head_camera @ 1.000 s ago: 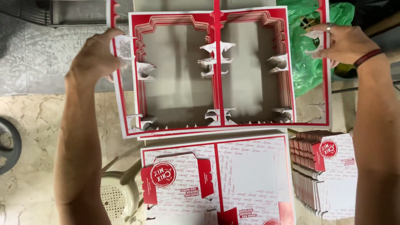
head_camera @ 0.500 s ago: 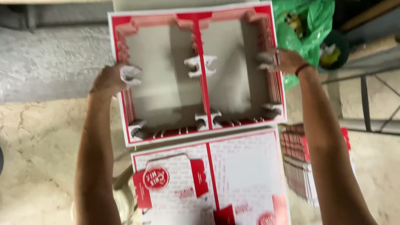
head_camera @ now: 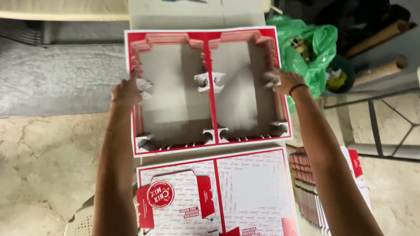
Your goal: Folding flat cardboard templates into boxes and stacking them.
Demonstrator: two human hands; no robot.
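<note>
Red-edged cardboard frame stack [head_camera: 175, 94] lies above the printed sheets [head_camera: 253, 188]. Left hand [head_camera: 126, 91] grips the frame's left border, right hand [head_camera: 286, 81] closes on its right border; green bag [head_camera: 315, 48] sits beside it.

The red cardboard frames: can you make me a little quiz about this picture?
1. True or false: both hands touch the stack of red die-cut cardboard frames.
2. Which hand has a dark band at the wrist? A) left hand B) right hand
3. Fill in: the bag beside the stack, on the right, is ____ plastic.

Key
1. True: each hand grips one side edge.
2. B
3. green
</note>
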